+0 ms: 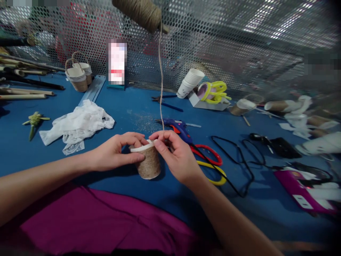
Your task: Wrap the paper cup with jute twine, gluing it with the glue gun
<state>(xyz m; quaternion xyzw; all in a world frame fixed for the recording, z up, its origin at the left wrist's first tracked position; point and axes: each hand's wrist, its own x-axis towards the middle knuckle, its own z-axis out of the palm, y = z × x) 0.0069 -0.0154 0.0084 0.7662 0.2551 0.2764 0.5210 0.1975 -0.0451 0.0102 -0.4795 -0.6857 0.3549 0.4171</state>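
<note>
A paper cup (pixel 149 165) wrapped in brown twine, with a white rim, is held up over the blue table. My left hand (pixel 119 151) grips its left side, thumb outside and fingers over the rim. At the right of the rim, my right hand (pixel 176 153) pinches the twine (pixel 161 89) against the cup. That twine runs down from a large spool (pixel 140 14) hanging above. Just behind my right hand lies a blue glue gun (pixel 178 128), and scissors with red and yellow handles (pixel 213 156) rest beside it.
White lace (pixel 82 122) lies on the left, near two finished-looking twine baskets (pixel 78 80). Pliers (pixel 167 101), stacked paper cups (pixel 190 82) and a box with yellow tape rolls (pixel 213 93) stand at the back. Black cables (pixel 239 156) and a purple power strip (pixel 303 192) are on the right.
</note>
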